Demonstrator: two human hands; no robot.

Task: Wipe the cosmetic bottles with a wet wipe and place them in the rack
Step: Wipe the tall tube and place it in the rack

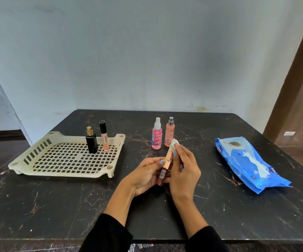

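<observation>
A: Report hand status.

B: Left hand [145, 174], lower centre of the frame: fingers curled round the lower body of a slim cosmetic tube [166, 164], thumb laid across it near the rose-gold cap. Right hand [184, 170], just right of it: fingertips pinch a balled white wet wipe [174, 143] against the top end of the cap. The tube is tilted, cap end pointing toward the upper part of the frame, and held above the dark marble table [56, 206].

A: Location of the rack?

B: The cream perforated rack [37, 157] sits left of centre on the table. Two items stand upright in its far right corner: a black perfume bottle [91, 143] with a gold sprayer, and just beside it to the right a lip gloss tube [104, 138] with a black cap. Whether the two touch cannot be determined.

A: Items outside the rack?

B: Two pink spray bottles stand upright on the table at centre, just above the hands: the left spray bottle [156, 135] has a clear cap; the right spray bottle [169, 132] has a dark-topped sprayer. They stand close together. The wipe overlaps the base of the right one in view.

A: Wipe supply?

B: A blue wet-wipe pack [238, 160] lies flat at the right of the frame, well apart from the hands, a white wipe protruding from its opening.
</observation>
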